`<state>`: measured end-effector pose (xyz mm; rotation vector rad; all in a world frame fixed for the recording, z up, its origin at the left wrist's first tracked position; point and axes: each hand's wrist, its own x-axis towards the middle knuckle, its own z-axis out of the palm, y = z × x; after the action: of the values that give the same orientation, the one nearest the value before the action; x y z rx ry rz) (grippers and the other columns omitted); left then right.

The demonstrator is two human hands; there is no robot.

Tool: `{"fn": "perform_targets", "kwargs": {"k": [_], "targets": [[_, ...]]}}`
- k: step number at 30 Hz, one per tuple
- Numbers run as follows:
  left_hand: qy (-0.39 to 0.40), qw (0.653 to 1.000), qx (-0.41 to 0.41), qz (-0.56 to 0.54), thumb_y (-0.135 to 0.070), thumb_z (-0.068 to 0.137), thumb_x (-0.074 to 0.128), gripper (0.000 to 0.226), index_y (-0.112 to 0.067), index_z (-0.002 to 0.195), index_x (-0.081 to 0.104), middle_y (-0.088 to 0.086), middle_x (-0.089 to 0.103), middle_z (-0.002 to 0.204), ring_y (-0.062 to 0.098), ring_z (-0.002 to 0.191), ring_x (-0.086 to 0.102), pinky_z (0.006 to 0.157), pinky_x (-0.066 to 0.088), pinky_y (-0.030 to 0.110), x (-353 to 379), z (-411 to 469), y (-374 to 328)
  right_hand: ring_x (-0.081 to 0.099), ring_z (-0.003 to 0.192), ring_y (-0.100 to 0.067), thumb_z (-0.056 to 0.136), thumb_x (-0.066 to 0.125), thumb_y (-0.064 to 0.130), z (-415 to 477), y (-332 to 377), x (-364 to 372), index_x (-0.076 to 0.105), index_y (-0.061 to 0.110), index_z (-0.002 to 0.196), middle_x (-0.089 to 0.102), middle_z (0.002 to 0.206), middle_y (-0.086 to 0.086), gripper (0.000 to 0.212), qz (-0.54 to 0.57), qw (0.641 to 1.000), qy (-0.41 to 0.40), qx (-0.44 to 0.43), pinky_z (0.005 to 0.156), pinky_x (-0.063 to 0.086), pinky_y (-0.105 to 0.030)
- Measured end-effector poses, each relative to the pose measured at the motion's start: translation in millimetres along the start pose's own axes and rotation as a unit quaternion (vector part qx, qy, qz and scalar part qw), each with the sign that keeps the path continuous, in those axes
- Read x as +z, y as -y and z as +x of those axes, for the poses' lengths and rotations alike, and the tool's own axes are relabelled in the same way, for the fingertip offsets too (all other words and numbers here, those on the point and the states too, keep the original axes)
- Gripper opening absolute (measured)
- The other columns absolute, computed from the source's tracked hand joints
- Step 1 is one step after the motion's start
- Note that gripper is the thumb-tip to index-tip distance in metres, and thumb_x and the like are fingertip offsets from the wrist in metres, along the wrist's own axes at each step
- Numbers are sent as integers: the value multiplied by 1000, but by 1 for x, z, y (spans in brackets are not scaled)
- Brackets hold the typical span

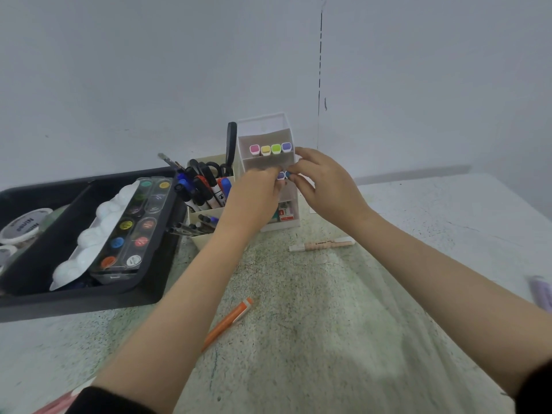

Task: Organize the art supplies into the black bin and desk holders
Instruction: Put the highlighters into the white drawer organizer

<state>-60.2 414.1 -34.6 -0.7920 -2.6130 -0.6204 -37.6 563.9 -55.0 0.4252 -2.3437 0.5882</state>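
Observation:
A white tiered desk holder (265, 127) stands at the back centre, with several colour-capped markers (270, 149) in its upper slot. Both hands meet at its middle tier. My left hand (257, 189) pinches a purple-capped marker (280, 176). My right hand (322, 180) pinches a blue-capped marker (288, 174) right beside it. The marker bodies are hidden by my fingers. The black bin (89, 297) on the left holds a watercolour set (134, 228), a white palette (89, 243) and small jars (24, 225).
A cream pen holder (206, 237) with markers, pens and scissors stands between bin and white holder. Loose on the table lie an orange pen (228, 322), a peach highlighter (322, 244) and a lilac item (542, 291) at the right edge. Pink items (56, 403) show bottom left.

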Motion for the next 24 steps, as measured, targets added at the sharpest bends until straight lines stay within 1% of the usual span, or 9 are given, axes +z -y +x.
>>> {"fn": "perform_targets", "kwargs": {"k": [4, 7, 9, 11, 14, 16, 18, 22, 24], "targets": [[10, 1000, 3, -16, -12, 95, 47, 31, -10, 125, 50, 13, 58, 111, 28, 96, 56, 74, 44, 30, 3, -4, 2, 57, 112, -32, 93, 49, 13, -10, 4, -9, 64, 15, 120, 55, 133, -13, 31, -6, 999, 41, 18, 86, 51, -41], [-30, 999, 12, -9, -7, 89, 54, 47, -8, 135, 44, 14, 54, 122, 28, 113, 49, 93, 41, 35, 7, -16, -2, 51, 121, -20, 96, 48, 14, -31, 6, -27, 51, 24, 135, 48, 141, -6, 40, 21, 996, 70, 58, 92, 42, -29], [-94, 995, 42, 2, -4, 84, 61, 47, -3, 130, 50, 13, 58, 118, 26, 112, 49, 98, 34, 29, 9, -29, -9, 52, 115, -12, 97, 50, 16, -54, 3, -42, 53, 25, 133, 52, 134, -1, 38, 30, 994, 54, 91, 90, 43, -24], [-142, 986, 84, -1, -1, 79, 65, 39, -4, 118, 58, 10, 64, 107, 22, 104, 52, 94, 31, 23, 17, -42, -17, 55, 100, -9, 95, 51, 16, -83, -4, -59, 59, 24, 125, 56, 121, 3, 32, 17, 989, 35, 141, 81, 48, -26], [-105, 984, 140, -27, -4, 80, 64, 29, -7, 108, 64, 4, 67, 100, 18, 98, 56, 92, 37, 26, 38, -60, -22, 58, 93, -17, 91, 57, 12, -130, -18, -84, 65, 19, 115, 61, 109, -2, 26, -79, 969, 39, 230, 76, 44, -29], [-41, 987, 147, -49, -7, 80, 63, 26, -8, 105, 66, 3, 68, 98, 21, 94, 60, 87, 48, 36, 54, -67, -26, 60, 98, -29, 87, 60, 11, -160, -27, -102, 66, 15, 114, 63, 111, -10, 28, -163, 938, 64, 300, 81, 44, -38], [22, 989, 134, -59, -8, 82, 62, 27, -8, 109, 66, 4, 68, 100, 23, 93, 61, 84, 51, 41, 67, -69, -31, 55, 107, -37, 87, 59, 12, -187, -33, -120, 63, 15, 120, 60, 120, -17, 33, -239, 888, 92, 382, 88, 40, -44], [104, 988, 103, -38, -16, 90, 55, 40, -12, 130, 54, 3, 61, 122, 20, 111, 51, 98, 37, 31, 84, -70, -37, 43, 116, -39, 96, 41, 23, -224, -35, -143, 43, 16, 136, 42, 133, -22, 41, -321, 764, 156, 537, 96, 34, -45], [114, 989, 92, -28, -19, 91, 53, 43, -12, 133, 50, 3, 58, 124, 21, 114, 48, 99, 35, 31, 88, -69, -38, 43, 113, -39, 97, 37, 23, -231, -33, -151, 36, 17, 138, 40, 131, -22, 42, -324, 738, 153, 572, 95, 34, -44]]}}
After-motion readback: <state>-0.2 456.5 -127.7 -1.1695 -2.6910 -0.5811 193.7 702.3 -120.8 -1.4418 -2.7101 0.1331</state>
